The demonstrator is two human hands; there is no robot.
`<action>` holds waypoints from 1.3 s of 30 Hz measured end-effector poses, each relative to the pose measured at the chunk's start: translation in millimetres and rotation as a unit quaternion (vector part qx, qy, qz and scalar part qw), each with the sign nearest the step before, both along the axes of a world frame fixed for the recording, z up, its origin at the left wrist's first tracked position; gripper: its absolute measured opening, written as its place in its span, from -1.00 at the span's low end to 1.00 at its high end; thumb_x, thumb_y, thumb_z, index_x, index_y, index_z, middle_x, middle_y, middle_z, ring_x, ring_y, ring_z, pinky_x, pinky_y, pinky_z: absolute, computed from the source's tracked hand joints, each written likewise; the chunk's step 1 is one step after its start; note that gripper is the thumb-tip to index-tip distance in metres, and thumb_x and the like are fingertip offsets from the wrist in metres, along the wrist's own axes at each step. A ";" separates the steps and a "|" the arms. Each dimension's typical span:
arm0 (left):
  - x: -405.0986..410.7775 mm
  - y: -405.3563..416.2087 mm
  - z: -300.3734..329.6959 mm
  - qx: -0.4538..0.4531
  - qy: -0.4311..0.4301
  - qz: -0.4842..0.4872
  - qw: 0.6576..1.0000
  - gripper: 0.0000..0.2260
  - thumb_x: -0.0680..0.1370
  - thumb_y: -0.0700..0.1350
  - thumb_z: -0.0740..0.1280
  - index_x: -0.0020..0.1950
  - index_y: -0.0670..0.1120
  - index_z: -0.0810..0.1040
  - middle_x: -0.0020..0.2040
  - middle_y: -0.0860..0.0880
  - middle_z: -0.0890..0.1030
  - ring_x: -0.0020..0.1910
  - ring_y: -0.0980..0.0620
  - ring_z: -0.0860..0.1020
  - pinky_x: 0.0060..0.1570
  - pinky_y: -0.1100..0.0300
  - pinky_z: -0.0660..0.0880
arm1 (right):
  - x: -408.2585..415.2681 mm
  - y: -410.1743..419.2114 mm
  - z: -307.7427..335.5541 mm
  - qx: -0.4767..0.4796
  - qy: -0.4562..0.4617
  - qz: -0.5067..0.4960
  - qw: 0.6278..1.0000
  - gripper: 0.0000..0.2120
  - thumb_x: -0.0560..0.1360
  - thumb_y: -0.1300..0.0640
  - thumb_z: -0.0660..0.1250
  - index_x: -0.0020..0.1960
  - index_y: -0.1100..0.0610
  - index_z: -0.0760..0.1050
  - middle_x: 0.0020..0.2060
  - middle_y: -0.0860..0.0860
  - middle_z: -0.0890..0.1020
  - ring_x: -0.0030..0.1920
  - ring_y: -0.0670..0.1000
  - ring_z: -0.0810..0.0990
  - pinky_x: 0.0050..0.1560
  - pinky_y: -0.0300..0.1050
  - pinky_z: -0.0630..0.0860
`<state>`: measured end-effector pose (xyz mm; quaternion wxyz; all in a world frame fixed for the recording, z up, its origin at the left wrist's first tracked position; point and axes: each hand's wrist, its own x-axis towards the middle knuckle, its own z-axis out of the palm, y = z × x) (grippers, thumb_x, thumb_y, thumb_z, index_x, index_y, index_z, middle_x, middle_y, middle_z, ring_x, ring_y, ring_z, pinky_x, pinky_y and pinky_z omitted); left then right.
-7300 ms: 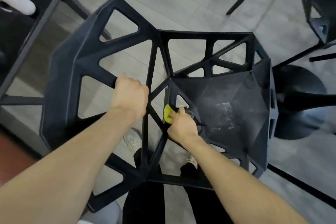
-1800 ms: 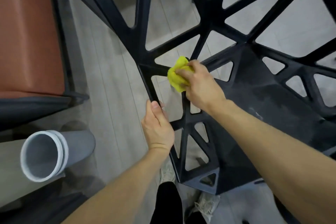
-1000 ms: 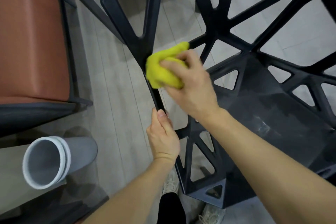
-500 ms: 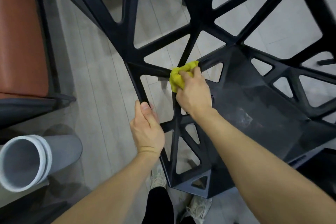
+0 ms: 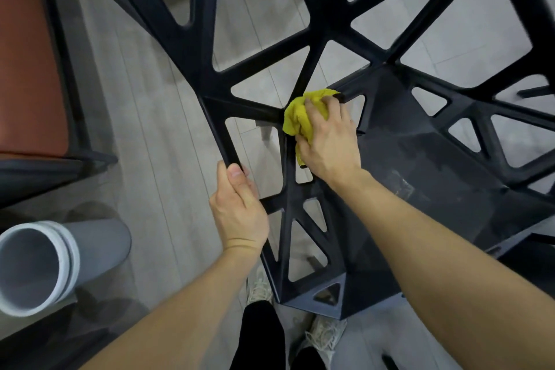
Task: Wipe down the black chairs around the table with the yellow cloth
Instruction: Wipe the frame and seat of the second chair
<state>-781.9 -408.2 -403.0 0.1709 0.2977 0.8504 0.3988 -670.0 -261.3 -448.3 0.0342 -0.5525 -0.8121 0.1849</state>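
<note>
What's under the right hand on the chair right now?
Under the right hand is the bunched yellow cloth, pressed on a strut junction of the black chair. The palm hides much of the cloth, and the cloth hides the junction itself.

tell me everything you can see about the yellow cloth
The yellow cloth is a small bright rag with a nubby, terry-like surface, bunched into a wad rather than spread flat. The right hand grips it, fingers curled over its top, and presses it against a junction of struts on the black chair beside the seat. A short tail shows below the hand. Much of it is hidden under the fingers.
</note>
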 end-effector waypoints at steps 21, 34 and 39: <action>0.3 0.2 -0.4 -0.016 0.018 0.015 1.000 -0.55 0.74 0.18 -0.08 0.00 -0.07 0.45 -0.35 0.06 0.50 -0.38 0.07 0.49 -0.30 0.01 0.43 | -9.7 -15.7 26.5 -0.150 0.123 0.071 0.978 -0.48 0.48 0.15 0.40 0.43 -0.10 0.56 0.26 0.04 0.46 0.26 0.21 0.52 0.18 0.16 0.60; -1.2 -0.3 -2.6 -0.005 0.018 0.008 1.000 -0.52 0.73 0.20 -0.07 0.02 -0.11 0.45 -0.35 0.00 0.50 -0.36 -0.10 0.51 -0.27 -0.09 0.47 | -30.4 -30.4 34.2 -0.077 0.341 -0.108 0.931 -0.51 0.51 0.21 0.42 0.42 -0.06 0.56 0.28 0.00 0.46 0.21 -0.01 0.54 0.15 -0.10 0.55; -0.6 -0.7 0.0 -0.015 0.012 0.007 1.000 -0.38 0.72 0.25 -0.10 0.15 -0.23 0.51 -0.33 -0.06 0.52 -0.34 -0.08 0.53 -0.27 -0.10 0.50 | -14.9 6.6 17.1 -0.142 0.160 0.011 0.977 -0.38 0.44 0.20 0.31 0.48 -0.11 0.51 0.33 0.09 0.44 0.26 0.26 0.52 0.26 0.20 0.56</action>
